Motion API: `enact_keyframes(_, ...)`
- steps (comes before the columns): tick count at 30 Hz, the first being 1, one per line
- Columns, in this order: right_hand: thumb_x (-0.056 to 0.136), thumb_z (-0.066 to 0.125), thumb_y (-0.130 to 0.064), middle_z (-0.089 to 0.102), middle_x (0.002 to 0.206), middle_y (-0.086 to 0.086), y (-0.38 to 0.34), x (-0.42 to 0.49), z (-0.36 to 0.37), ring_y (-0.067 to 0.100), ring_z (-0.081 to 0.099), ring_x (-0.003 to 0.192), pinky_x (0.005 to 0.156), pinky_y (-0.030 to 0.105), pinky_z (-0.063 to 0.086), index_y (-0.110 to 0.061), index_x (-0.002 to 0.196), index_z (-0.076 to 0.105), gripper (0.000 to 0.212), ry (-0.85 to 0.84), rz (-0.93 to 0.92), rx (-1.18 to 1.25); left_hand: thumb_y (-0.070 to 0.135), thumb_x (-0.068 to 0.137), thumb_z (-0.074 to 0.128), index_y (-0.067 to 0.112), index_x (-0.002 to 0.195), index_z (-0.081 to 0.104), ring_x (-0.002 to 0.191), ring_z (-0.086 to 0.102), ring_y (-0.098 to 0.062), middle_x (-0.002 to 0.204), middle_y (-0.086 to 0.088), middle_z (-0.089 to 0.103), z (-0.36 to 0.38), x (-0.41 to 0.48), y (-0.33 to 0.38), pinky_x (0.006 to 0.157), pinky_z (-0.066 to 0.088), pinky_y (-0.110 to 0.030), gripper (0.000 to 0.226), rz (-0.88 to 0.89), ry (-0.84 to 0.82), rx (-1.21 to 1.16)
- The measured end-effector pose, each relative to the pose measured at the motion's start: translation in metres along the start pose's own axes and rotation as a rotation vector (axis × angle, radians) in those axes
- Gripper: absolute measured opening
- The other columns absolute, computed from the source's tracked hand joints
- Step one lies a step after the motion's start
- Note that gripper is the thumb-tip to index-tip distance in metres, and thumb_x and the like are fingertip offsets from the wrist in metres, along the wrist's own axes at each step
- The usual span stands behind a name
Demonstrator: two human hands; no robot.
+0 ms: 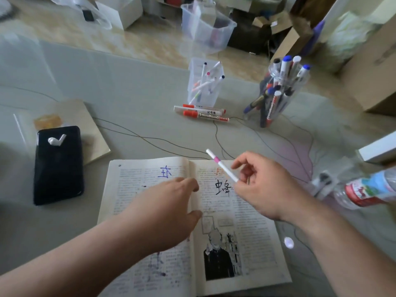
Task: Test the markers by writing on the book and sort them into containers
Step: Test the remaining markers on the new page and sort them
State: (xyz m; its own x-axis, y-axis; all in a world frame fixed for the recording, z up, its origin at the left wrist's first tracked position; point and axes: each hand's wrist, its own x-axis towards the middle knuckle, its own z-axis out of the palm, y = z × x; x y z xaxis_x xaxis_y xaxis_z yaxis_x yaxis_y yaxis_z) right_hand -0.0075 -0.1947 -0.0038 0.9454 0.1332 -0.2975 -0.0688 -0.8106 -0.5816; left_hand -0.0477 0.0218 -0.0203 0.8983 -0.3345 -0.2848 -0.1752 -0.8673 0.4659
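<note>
An open book point(252, 243) lies at the table's near edge, with blue and black characters written across its printed pages. My left hand point(171, 211) presses flat on the book near its spine. My right hand point(263, 185) pinches a thin white marker point(220, 163) with a pink band, held above the right page and pointing up and left. A square clear container point(203, 86) further back holds several thin markers. To its right a round clear container point(276, 91) holds several thick markers. Three whiteboard markers point(203, 113) with red caps lie in front of the square container.
A black phone point(57, 168) with a white earbud on it lies to the left, partly on a pale notebook point(85, 123). A plastic bottle point(368, 189) lies at the right. Thin cables cross the table. A large clear tub point(207, 26) and cardboard boxes stand beyond the table.
</note>
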Motion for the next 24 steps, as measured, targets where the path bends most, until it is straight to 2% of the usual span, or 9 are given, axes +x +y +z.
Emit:
enact_keyframes(4,0.087,0.066,-0.023,0.069,0.079,-0.020,0.019,-0.058,-0.005,0.002,0.061,0.063,0.057,0.017,0.050,-0.048,0.092,0.071,0.026,-0.156,0.060,0.008,0.062,0.092,0.051,0.045,0.142,0.028,0.129,0.040,0.001,0.141,0.025,0.038,0.004,-0.006,0.010,0.105,0.037,-0.023,0.057,0.124,0.073,-0.005)
enact_keyframes(5,0.089,0.065,-0.021,0.070,0.077,-0.022,0.022,-0.066,-0.003,0.003,0.062,0.062,0.057,0.020,0.050,-0.047,0.092,0.073,0.027,-0.181,0.050,0.046,0.065,0.092,0.049,0.047,0.142,0.027,0.129,0.037,0.004,0.141,0.028,0.036,0.006,-0.008,0.015,0.106,0.035,-0.021,0.057,0.175,0.054,-0.004)
enact_keyframes(7,0.092,0.067,-0.019,0.069,0.068,-0.020,0.026,-0.070,0.002,0.001,0.058,0.055,0.053,0.017,0.044,-0.039,0.095,0.077,0.023,-0.219,0.033,0.133,0.067,0.094,0.044,0.048,0.139,0.032,0.126,0.037,0.007,0.136,0.030,0.040,0.013,-0.013,0.024,0.104,0.032,-0.016,0.050,0.236,-0.041,0.006)
enact_keyframes(8,0.093,0.068,-0.020,0.070,0.066,-0.018,0.027,-0.069,0.004,-0.001,0.056,0.053,0.053,0.014,0.041,-0.036,0.095,0.078,0.019,-0.226,0.028,0.188,0.066,0.096,0.042,0.047,0.134,0.037,0.121,0.043,0.005,0.130,0.027,0.046,0.018,-0.015,0.028,0.101,0.036,-0.017,0.043,0.243,-0.093,-0.004)
enact_keyframes(11,0.093,0.072,-0.020,0.072,0.069,-0.003,0.027,-0.061,0.005,0.005,0.054,0.051,0.049,0.017,0.040,-0.027,0.089,0.078,0.011,-0.226,0.017,0.443,0.055,0.102,0.038,0.036,0.104,0.044,0.093,0.057,-0.007,0.096,0.017,0.057,0.032,-0.016,0.031,0.085,0.048,-0.034,0.020,0.176,-0.171,-0.089)
enact_keyframes(14,0.091,0.071,-0.009,0.068,0.070,0.012,0.028,-0.055,0.007,0.017,0.048,0.050,0.041,0.023,0.036,-0.013,0.086,0.076,0.008,-0.223,0.024,0.794,0.053,0.102,0.033,0.031,0.089,0.044,0.071,0.051,-0.007,0.079,0.016,0.055,0.035,-0.015,0.032,0.065,0.044,-0.025,0.028,0.084,-0.132,-0.247)
enact_keyframes(18,0.087,0.075,-0.015,0.062,0.066,0.013,0.030,-0.052,0.016,0.015,0.045,0.048,0.040,0.020,0.034,-0.010,0.083,0.076,0.005,-0.183,-0.008,1.071,0.050,0.102,0.033,0.031,0.096,0.050,0.066,0.047,-0.008,0.077,0.017,0.053,0.027,-0.013,0.034,0.067,0.042,-0.030,0.026,0.061,-0.152,-0.392)
enact_keyframes(21,0.085,0.070,-0.018,0.061,0.065,0.010,0.033,-0.054,0.022,0.015,0.045,0.047,0.041,0.020,0.034,-0.013,0.083,0.075,0.008,-0.151,-0.058,1.101,0.052,0.100,0.031,0.032,0.112,0.056,0.063,0.047,-0.006,0.074,0.019,0.054,0.025,-0.012,0.034,0.069,0.044,-0.028,0.034,0.042,-0.176,-0.417)
enact_keyframes(24,0.087,0.071,-0.025,0.062,0.065,0.009,0.035,-0.058,0.029,0.016,0.045,0.048,0.041,0.022,0.035,-0.013,0.083,0.074,0.013,-0.120,-0.069,1.094,0.055,0.096,0.032,0.034,0.113,0.057,0.063,0.049,-0.004,0.074,0.017,0.056,0.026,-0.013,0.033,0.068,0.044,-0.025,0.036,0.052,-0.127,-0.446)
